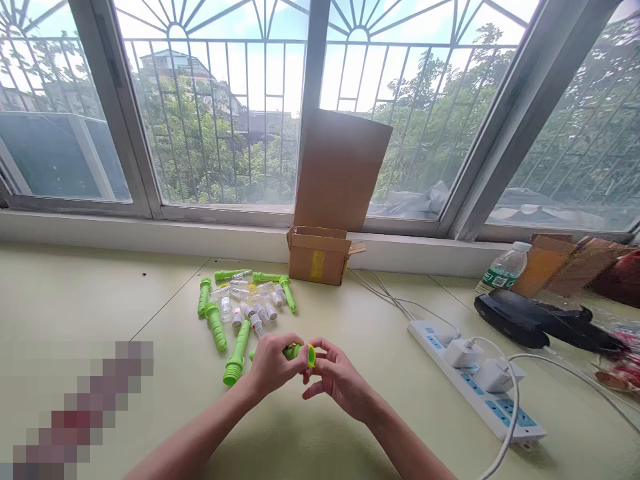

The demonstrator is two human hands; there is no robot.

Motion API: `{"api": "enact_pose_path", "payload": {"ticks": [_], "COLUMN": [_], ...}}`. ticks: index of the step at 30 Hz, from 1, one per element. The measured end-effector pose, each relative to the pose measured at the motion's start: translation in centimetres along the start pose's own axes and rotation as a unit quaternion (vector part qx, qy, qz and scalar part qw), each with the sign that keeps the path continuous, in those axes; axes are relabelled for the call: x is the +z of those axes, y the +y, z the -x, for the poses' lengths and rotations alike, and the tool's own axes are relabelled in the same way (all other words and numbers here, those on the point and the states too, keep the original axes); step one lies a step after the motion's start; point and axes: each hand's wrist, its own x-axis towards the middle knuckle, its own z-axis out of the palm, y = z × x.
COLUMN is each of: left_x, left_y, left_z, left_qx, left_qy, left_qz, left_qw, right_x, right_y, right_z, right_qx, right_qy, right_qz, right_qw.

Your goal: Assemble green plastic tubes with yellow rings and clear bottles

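My left hand (277,360) is closed around a green plastic tube (291,351), its open end facing right. At that end sits a yellow ring (311,356), gripped between the thumb and forefinger of my right hand (343,379), whose other fingers are partly spread. Just left of my left hand lies a ribbed green tube with a threaded end (237,353). Beyond it are more green tubes (216,327), clear plastic pieces (227,309) and small white-capped parts (271,311), lying in a loose cluster.
A small cardboard box (317,257) stands by the window, a tall cardboard sheet (345,167) behind it. To the right lie a white power strip (470,380) with plugs and cables, a black strap-like item (540,320) and a plastic bottle (505,267).
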Motion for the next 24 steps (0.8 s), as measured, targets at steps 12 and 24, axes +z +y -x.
{"api": "enact_pose_path", "payload": {"ticks": [12, 24], "left_x": [0.6, 1.1], "left_y": [0.3, -1.3], "left_z": [-0.2, -0.1], "left_qx": [-0.060, 0.085], "left_qy": [0.028, 0.118], "left_qz": [-0.087, -0.190], "left_qw": [0.994, 0.971], "right_x": [0.4, 1.1], "right_y": [1.0, 1.0], "right_z": [-0.5, -0.7], "right_qx": [-0.059, -0.047], "right_qy": [0.095, 0.109], "right_qz": [0.096, -0.038], "right_qw": [0.989, 0.992]}}
